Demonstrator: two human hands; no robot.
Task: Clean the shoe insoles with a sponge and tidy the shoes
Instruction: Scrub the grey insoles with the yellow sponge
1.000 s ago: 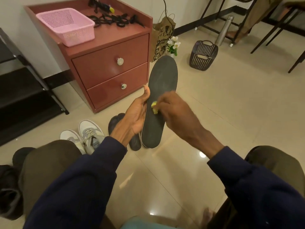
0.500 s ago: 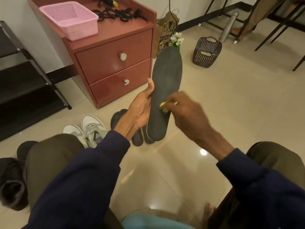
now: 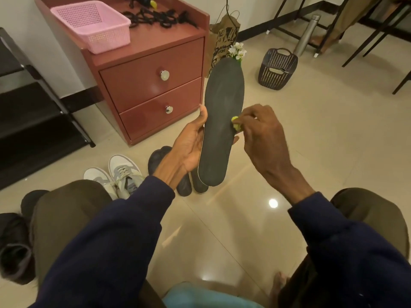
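My left hand (image 3: pixel 189 147) holds a long dark grey insole (image 3: pixel 220 121) upright by its left edge, thumb along the rim. A small yellow-green sponge (image 3: pixel 236 124) is pinched in my right hand (image 3: pixel 262 138) and pressed against the insole's right edge near its middle. On the floor behind the insole lie dark insoles or shoes (image 3: pixel 184 185), partly hidden by my left wrist. Left of them stands a pair of grey and white sneakers (image 3: pixel 120 174).
A red two-drawer cabinet (image 3: pixel 153 85) carries a pink basket (image 3: pixel 93 25) and black cords. A black shoe rack (image 3: pixel 26 121) stands at left. A paper bag (image 3: pixel 222 38), white flowers, a dark basket (image 3: pixel 278 70), a metal bottle and chair legs sit behind. Dark shoes (image 3: pixel 13 247) lie bottom left.
My right hand has slid the sponge from the insole's middle out to its right edge. Both hands and the insole have risen slightly in view.
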